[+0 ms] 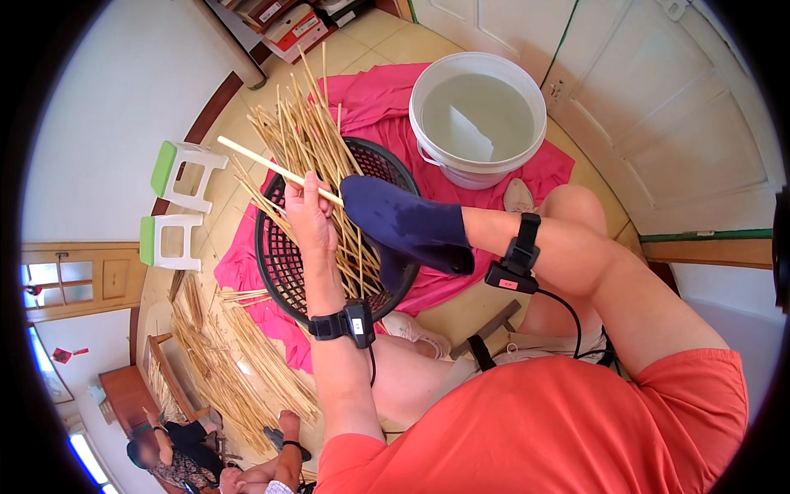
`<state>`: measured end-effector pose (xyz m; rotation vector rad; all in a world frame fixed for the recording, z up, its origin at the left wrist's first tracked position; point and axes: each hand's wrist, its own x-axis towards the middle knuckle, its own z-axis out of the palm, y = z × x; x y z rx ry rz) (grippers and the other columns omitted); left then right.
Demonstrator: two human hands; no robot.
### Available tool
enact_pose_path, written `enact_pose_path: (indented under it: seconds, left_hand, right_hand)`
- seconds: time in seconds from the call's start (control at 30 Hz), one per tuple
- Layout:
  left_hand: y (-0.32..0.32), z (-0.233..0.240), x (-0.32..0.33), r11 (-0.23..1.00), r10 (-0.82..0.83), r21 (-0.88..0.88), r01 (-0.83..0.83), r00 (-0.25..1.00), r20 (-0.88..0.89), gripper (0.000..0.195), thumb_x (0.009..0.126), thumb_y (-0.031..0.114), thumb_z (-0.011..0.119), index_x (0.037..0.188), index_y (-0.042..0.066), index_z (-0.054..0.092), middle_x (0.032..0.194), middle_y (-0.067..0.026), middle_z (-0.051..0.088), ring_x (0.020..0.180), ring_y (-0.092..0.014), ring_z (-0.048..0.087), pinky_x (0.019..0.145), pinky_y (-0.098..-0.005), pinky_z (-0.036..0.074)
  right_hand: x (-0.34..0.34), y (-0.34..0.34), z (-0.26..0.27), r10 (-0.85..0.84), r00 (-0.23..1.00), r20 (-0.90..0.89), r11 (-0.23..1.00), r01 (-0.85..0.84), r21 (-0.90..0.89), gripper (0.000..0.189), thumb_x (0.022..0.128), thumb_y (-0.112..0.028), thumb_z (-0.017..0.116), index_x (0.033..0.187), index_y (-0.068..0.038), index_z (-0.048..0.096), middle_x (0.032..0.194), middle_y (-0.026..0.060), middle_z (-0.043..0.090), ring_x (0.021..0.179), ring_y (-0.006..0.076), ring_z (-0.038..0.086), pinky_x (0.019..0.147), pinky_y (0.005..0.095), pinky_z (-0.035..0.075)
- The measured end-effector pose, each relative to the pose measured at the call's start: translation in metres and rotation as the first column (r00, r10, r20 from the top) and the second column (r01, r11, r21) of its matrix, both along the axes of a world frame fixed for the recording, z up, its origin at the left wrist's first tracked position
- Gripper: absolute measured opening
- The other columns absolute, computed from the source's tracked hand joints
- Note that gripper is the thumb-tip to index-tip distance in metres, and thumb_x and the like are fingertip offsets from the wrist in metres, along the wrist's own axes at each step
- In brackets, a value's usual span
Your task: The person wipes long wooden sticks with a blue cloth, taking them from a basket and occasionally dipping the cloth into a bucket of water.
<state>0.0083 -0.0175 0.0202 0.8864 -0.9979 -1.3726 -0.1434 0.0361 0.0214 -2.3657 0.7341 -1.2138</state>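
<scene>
My left hand (313, 210) grips a pale, smooth stick (259, 159), which slants from upper left down to the right. Its lower end meets a navy cloth covering (404, 216) with darker, wet-looking patches. The covering hides my right hand completely, so its finger position does not show. Both hands are over a black plastic mesh basket (271, 272). A bundle of thin, straw-coloured sticks (308, 133) leans in the basket and juts past its far rim.
A white bucket of water (426, 139) stands on pink cloth (376, 99). Two green-topped stools (185, 173) are at left. Several stick bundles (216, 364) lie on the tiled floor, near other people (191, 441) at lower left. A white door (679, 111) borders the right side.
</scene>
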Motion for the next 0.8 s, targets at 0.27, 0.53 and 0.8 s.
enact_pose_path:
  seconds: [0.27,0.53,0.8]
  left_hand:
    - [-0.018,0.006,0.029,0.951,0.309,-0.028,-0.309,0.951,0.014,0.014,0.092,0.016,0.048,0.082,0.006,0.044,0.060,-0.0021,0.048,0.041,-0.004,0.035,0.034,-0.0170,0.025]
    - [-0.018,0.010,0.067,0.929,0.355,-0.123,-0.348,0.934,0.038,0.016,0.091,0.017,0.048,0.080,0.007,0.043,0.059,-0.0013,0.047,0.041,-0.004,0.034,0.036,-0.0180,0.026]
    - [0.002,0.005,-0.002,0.991,0.136,-0.029,-0.133,0.973,0.186,0.014,0.091,0.015,0.050,0.080,0.007,0.044,0.062,-0.0011,0.049,0.043,-0.002,0.037,0.035,-0.0154,0.028]
  right_hand:
    - [-0.001,0.002,0.005,0.034,0.998,0.044,0.999,-0.033,-0.034,0.048,0.067,-0.017,0.065,0.102,0.009,0.044,0.095,0.0221,0.047,0.090,0.0374,0.049,0.085,0.0398,0.038]
    - [-0.013,0.019,0.011,0.142,0.989,-0.044,0.987,-0.137,0.089,0.037,0.068,-0.015,0.063,0.093,0.007,0.049,0.088,0.0214,0.049,0.083,0.0369,0.051,0.077,0.0389,0.041]
    - [-0.013,0.013,0.011,-0.032,0.889,-0.456,0.998,0.004,-0.062,0.022,0.068,-0.011,0.060,0.083,0.004,0.051,0.076,0.0169,0.050,0.069,0.0315,0.053,0.066,0.0387,0.043]
